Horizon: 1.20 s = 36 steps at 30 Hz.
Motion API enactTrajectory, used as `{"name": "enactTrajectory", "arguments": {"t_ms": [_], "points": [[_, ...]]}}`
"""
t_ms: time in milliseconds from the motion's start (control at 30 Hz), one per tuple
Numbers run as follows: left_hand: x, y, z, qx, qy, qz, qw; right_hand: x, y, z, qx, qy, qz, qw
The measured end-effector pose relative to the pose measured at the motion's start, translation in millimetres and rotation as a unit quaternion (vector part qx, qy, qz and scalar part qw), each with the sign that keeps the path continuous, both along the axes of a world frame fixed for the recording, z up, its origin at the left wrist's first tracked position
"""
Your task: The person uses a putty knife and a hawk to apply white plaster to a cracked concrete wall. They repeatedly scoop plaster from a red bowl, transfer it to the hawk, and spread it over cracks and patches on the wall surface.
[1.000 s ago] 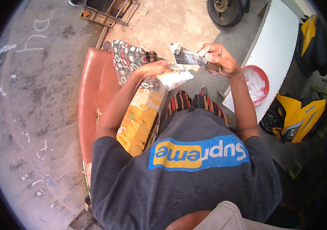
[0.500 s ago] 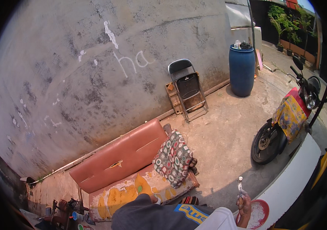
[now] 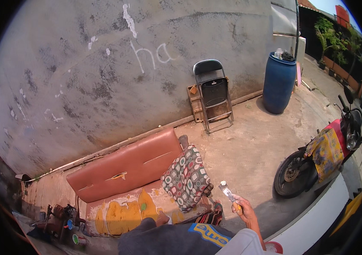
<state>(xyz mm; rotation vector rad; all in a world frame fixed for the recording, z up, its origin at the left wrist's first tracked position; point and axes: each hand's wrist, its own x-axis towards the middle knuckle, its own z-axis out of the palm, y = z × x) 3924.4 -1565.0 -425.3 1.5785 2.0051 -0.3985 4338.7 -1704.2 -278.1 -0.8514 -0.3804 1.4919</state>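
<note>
My right hand is closed around the yellowish handle of a putty knife. White paste sits on the tip of its blade, which points up and away to the left. Below my right forearm, part of a red bowl shows at the lower edge, mostly hidden by my sleeve. My left hand is low beside the seat of a worn brown sofa with exposed yellow foam. Its fingers are too small and partly covered to make out. A patterned cushion leans on the sofa's right end.
A folding chair leans by the grey wall, with a blue barrel to its right. A motorbike stands at right, behind a white ledge. Several cans, one green and white, sit at lower left.
My right hand has moved up and left with the putty knife, away from the red bowl. The view has shifted, and the bowl now lies mostly out of sight.
</note>
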Motion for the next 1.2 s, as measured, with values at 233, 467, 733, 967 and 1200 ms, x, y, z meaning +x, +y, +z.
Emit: {"name": "enactTrajectory", "arguments": {"t_ms": [233, 467, 733, 967, 1200], "points": [[93, 97, -16, -0.040, -0.097, 0.006, 0.994, 45, 97, -13, -0.019, 0.046, 0.062, 0.997], [134, 206, -122, -0.074, -0.078, -0.307, 0.946, 124, 193, -14, -0.001, 0.062, 0.027, 0.998], [144, 252, -92, -0.332, 0.095, -0.208, 0.915, 216, 305, -31, -0.039, 0.089, -0.001, 0.995], [146, 246, 19, -0.468, 0.083, 0.171, 0.863, 330, 460, -27, -0.056, 0.065, 0.075, 0.994], [126, 223, -14, -0.159, -0.059, 0.374, 0.912, 390, 617, 24, -0.014, 0.066, 0.077, 0.995]]}}
